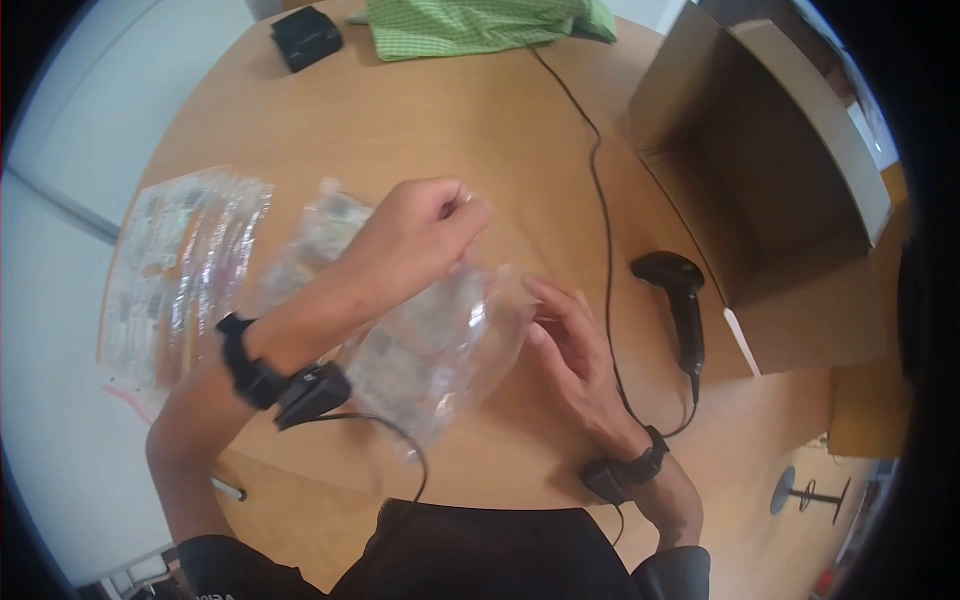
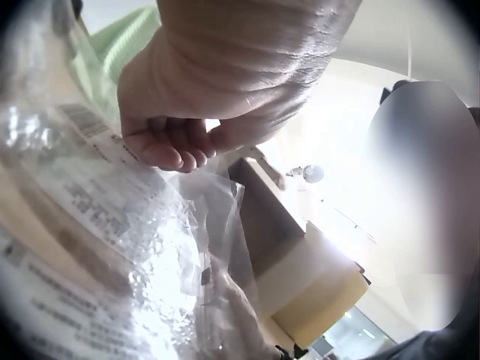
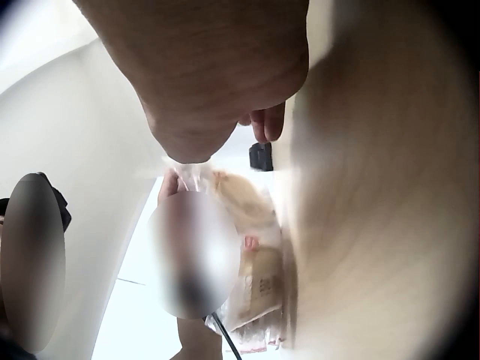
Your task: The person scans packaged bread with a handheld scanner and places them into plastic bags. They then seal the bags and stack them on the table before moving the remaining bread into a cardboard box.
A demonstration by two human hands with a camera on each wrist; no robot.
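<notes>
A clear plastic bag [image 1: 410,350] with printed labels or papers inside lies tilted in front of the person. The left hand [image 1: 425,235] grips its upper edge with curled fingers; in the left wrist view, the left hand's fingertips [image 2: 180,157] meet the crinkled film. To the right, the right hand [image 1: 580,360] is at the bag's side edge, its thumb and fingers apart with the film close to their tips. Under the left forearm, another clear bag [image 1: 335,220] is partly hidden. The right wrist view shows filled bags [image 3: 259,277] beyond the right hand [image 3: 217,97].
A row of flat clear bags [image 1: 180,270] lies at the table's left. On the right are a black barcode scanner [image 1: 680,300] with a cable and an open cardboard box [image 1: 760,170] on its side. Green checked cloth [image 1: 470,28] and a black object [image 1: 306,40] occupy the far edge.
</notes>
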